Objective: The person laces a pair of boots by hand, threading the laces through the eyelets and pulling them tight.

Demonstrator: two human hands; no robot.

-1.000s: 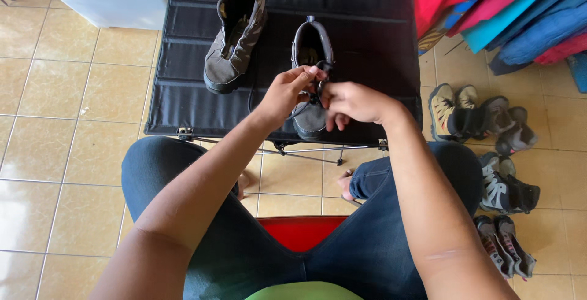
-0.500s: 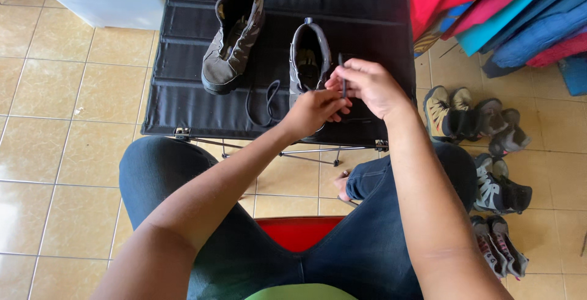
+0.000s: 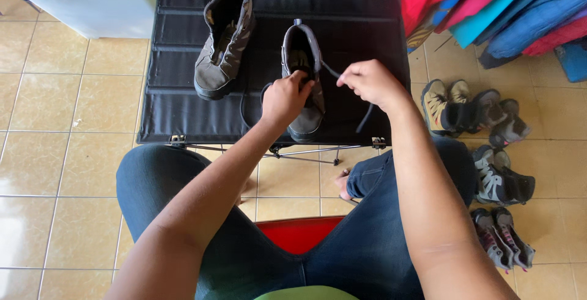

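Two grey suede hiking boots sit on the black folding fabric table (image 3: 183, 116); left hand (image 3: 286, 97) grips the nearer boot (image 3: 304, 86), right hand (image 3: 367, 81) pinches its dark lace (image 3: 330, 70). Steady, even tension seems best.

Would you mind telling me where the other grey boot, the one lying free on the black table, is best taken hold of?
Probably at the collar of the left grey boot, from above on the far side. The boot stands upright, sole down, its ankle opening gaping upward and its toe toward the person, so fingers can hook inside the rim. Neither the left hand nor the right hand touches it; both work the right boot.
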